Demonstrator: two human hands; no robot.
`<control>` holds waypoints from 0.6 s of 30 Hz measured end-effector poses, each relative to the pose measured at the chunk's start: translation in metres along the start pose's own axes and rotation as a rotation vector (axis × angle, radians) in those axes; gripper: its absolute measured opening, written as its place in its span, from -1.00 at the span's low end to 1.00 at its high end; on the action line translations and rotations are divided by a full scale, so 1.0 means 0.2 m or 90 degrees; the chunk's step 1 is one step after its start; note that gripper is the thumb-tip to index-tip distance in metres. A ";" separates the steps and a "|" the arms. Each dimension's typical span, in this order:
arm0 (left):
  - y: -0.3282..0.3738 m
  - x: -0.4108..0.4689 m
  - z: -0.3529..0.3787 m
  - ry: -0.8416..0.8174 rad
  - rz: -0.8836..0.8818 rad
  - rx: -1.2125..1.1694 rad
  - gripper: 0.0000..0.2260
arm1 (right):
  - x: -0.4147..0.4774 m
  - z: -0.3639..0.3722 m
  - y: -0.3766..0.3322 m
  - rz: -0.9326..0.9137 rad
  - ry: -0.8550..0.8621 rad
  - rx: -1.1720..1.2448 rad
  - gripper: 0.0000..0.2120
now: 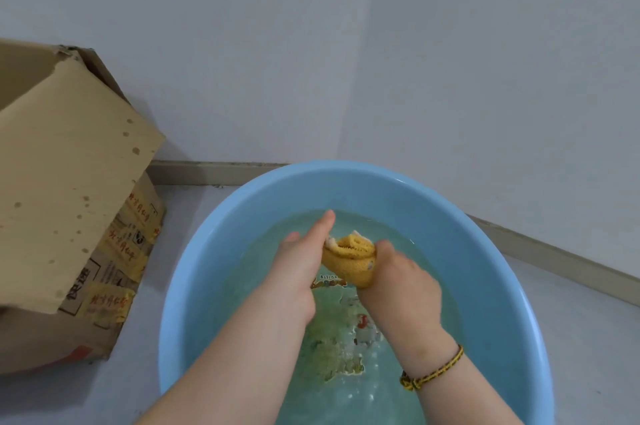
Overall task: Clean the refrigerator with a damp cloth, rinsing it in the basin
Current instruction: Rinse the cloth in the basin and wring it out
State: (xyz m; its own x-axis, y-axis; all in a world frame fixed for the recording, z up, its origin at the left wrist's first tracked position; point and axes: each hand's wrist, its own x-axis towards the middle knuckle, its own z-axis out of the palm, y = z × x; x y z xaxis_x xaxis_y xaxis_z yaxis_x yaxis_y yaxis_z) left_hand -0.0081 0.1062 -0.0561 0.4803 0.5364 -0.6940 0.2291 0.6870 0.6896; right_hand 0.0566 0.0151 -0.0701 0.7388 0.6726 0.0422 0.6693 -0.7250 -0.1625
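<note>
A yellow cloth (349, 260), bunched into a wet roll, is held over the water of a round light-blue basin (485, 244) on the floor. My left hand (298, 268) grips the cloth's left side, with the index finger stretched forward past it. My right hand (401, 279) is curled round the cloth's right end. Both hands are above the water surface. The basin holds clear water, and a worn printed picture shows on its bottom. The refrigerator is out of view.
An open cardboard box (69, 202) with a raised flap stands on the floor to the left of the basin. White walls meet in a corner behind the basin, with a beige skirting board (214, 172) along the floor. A braided band (434, 371) circles my right wrist.
</note>
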 end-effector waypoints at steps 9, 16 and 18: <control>-0.05 0.04 -0.07 -0.040 -0.093 -0.211 -0.78 | -0.08 0.10 -0.13 -0.275 0.280 0.079 -0.73; -0.02 0.00 0.00 -0.029 0.123 -0.243 -0.76 | -0.10 0.05 -0.17 -0.060 0.162 0.288 -0.37; -0.01 -0.02 0.01 -0.029 0.233 -0.175 -0.66 | -0.10 0.01 -0.19 0.043 0.030 0.427 -0.44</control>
State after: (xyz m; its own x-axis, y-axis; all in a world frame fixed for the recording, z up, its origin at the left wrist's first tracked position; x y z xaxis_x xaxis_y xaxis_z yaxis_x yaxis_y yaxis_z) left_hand -0.0089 0.1006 -0.0540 0.5258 0.7498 -0.4016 -0.1930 0.5650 0.8022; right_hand 0.0165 0.0286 -0.0675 0.7906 0.6103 0.0509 0.4385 -0.5060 -0.7428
